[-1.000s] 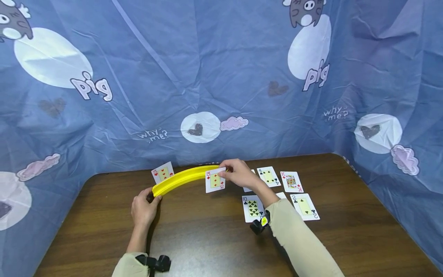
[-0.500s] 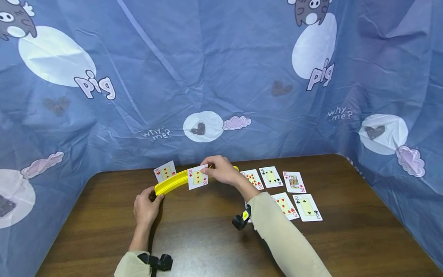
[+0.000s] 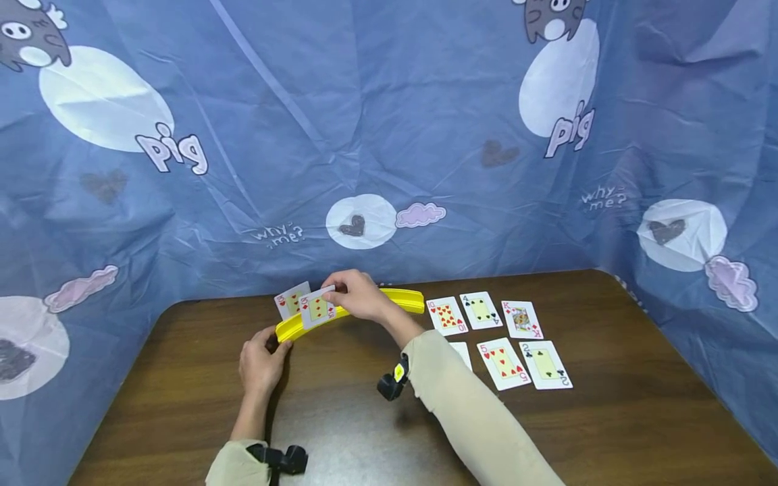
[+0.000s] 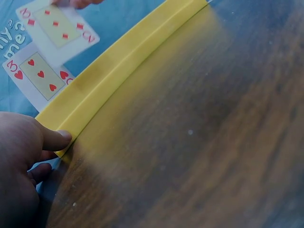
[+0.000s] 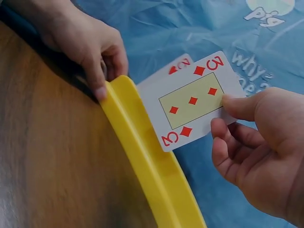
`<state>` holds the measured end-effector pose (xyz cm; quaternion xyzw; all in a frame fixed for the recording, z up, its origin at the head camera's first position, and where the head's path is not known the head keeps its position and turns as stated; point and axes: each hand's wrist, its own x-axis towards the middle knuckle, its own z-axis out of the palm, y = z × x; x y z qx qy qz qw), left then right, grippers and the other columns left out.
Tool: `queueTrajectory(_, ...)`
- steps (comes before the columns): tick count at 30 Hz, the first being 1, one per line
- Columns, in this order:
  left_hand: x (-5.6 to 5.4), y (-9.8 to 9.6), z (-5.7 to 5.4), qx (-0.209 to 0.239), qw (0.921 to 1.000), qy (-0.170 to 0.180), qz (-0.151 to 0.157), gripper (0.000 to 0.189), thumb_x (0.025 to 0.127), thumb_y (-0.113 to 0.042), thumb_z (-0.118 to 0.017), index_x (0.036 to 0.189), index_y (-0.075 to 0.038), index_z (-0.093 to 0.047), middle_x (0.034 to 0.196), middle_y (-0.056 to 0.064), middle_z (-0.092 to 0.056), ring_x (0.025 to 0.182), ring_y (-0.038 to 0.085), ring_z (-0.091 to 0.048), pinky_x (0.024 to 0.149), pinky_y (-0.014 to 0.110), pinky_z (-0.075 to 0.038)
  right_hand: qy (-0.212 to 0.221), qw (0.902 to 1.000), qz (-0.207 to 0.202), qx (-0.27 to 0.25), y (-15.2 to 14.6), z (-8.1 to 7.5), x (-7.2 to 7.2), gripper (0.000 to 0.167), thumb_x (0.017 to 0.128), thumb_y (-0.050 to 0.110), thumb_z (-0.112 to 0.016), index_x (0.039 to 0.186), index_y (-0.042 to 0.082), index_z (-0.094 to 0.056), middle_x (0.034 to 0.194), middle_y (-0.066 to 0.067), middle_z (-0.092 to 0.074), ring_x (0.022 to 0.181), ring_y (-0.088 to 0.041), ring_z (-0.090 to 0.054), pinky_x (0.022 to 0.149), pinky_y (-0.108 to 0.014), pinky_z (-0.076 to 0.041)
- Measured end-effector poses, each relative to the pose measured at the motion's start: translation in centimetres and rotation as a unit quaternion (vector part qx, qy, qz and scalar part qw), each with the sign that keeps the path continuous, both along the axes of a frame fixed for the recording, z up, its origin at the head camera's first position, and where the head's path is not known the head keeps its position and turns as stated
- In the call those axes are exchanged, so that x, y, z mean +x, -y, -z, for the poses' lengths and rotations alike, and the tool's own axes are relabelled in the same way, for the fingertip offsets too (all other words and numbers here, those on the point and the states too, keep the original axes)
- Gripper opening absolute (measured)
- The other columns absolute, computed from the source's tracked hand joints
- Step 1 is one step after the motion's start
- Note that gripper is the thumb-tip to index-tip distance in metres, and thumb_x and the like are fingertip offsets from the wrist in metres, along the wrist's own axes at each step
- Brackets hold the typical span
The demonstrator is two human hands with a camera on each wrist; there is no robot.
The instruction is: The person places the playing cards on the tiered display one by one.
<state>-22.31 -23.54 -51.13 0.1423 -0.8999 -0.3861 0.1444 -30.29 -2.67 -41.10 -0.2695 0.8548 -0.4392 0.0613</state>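
Observation:
A curved yellow card holder (image 3: 406,301) lies toward the back of the table, left of centre. At its left end my left hand (image 3: 263,361) pinches it, thumb on the near side, as the left wrist view shows. A three of hearts (image 4: 40,76) stands tilted in the holder near that end. Between thumb and fingers my right hand (image 3: 358,295) holds a three of diamonds (image 5: 193,100) by its edge. In the head view this card hangs over the holder and overlaps the right part of the three of hearts.
Several playing cards lie face up to the right in two rows, among them a ten of hearts (image 3: 446,316), a king of diamonds (image 3: 521,320) and a two of clubs (image 3: 546,365). My right sleeve partly covers another card (image 3: 462,352). A blue cloth (image 3: 365,155) hangs behind the table.
My right hand has moved left along the holder with the three of diamonds, up to the three of hearts. More cards on the right now show. My left hand keeps its hold.

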Motion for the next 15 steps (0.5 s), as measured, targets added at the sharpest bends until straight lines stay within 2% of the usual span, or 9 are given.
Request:
queueTrajectory(8,-0.2,0.0,0.2,0.002,1.0000,0.000,-0.002,0.041,0.088,-0.016,-0.072,0.126,-0.001,-0.065,0.112,0.023,-0.068,0.106,0.037,-0.058,0.087,0.052,-0.040,-0.016,0.9997,0.017,0.011,1.8,0.9,0.0,0.018,0.098,0.019,-0.064,0.109,0.009,-0.074,0.098,-0.007,-0.074,0.080,-0.008,-0.056,0.071,-0.018,-0.042)
queueTrajectory(15,-0.3,0.0,0.3,-0.001,1.0000,-0.004,0.001,0.041,0.087,-0.016,-0.072,0.125,-0.002,-0.065,0.111,0.023,-0.068,0.106,0.038,-0.058,0.086,0.052,-0.040,-0.022,0.9993,0.016,0.023,2.9,1.4,0.1,0.019,0.098,0.021,-0.064,0.109,0.010,-0.074,0.100,-0.006,-0.074,0.083,-0.007,-0.056,0.075,-0.018,-0.042)
